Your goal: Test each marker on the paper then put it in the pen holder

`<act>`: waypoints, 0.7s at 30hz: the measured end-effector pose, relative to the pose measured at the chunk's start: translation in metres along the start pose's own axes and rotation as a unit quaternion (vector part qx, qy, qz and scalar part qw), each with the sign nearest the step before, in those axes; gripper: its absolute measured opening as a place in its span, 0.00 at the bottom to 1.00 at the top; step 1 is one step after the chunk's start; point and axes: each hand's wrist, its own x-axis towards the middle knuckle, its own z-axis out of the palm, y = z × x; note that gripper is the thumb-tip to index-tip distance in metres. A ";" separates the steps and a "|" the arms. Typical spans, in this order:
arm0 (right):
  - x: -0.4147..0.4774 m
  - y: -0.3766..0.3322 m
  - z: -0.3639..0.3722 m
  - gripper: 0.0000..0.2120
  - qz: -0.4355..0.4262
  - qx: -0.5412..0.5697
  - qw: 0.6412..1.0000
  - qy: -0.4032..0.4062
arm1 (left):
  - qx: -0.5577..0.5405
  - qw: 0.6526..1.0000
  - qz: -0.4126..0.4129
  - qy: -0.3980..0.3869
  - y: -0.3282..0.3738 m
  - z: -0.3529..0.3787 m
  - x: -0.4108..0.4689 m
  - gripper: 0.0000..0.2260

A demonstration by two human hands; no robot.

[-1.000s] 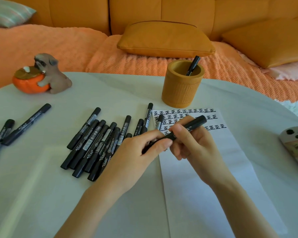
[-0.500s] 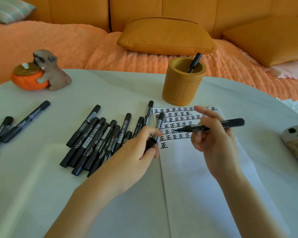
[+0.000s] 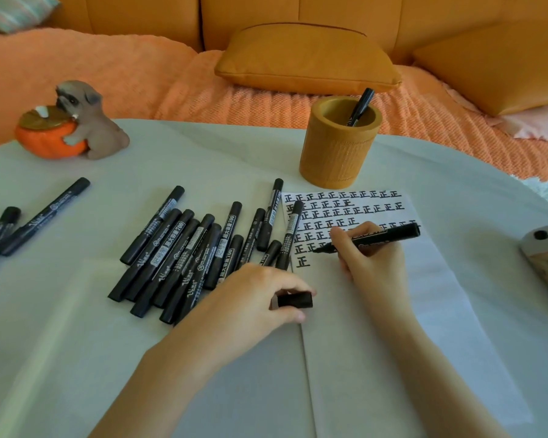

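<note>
We see the right hand (image 3: 372,256) at centre right, fingers closed around an uncapped black marker (image 3: 383,237) whose tip meets the paper (image 3: 377,311) beside the rows of written characters. The left hand (image 3: 250,298) pinches the marker cap (image 3: 293,300) at the paper's left edge. The pen holder (image 3: 337,153) stands above, one marker inside.

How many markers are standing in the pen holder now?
1: a black marker leans against the right rim inside the pen holder. Others lower inside could be hidden.
</note>
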 end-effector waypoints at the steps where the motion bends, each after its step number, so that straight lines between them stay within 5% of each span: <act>1: 0.000 0.001 0.000 0.13 -0.002 -0.009 1.000 0.008 | 0.003 1.000 0.001 -0.001 0.000 0.000 0.000 0.12; 21: -0.001 0.006 0.005 0.10 -0.020 -0.047 0.999 0.002 | 0.005 1.000 -0.015 -0.006 0.000 -0.002 0.000 0.11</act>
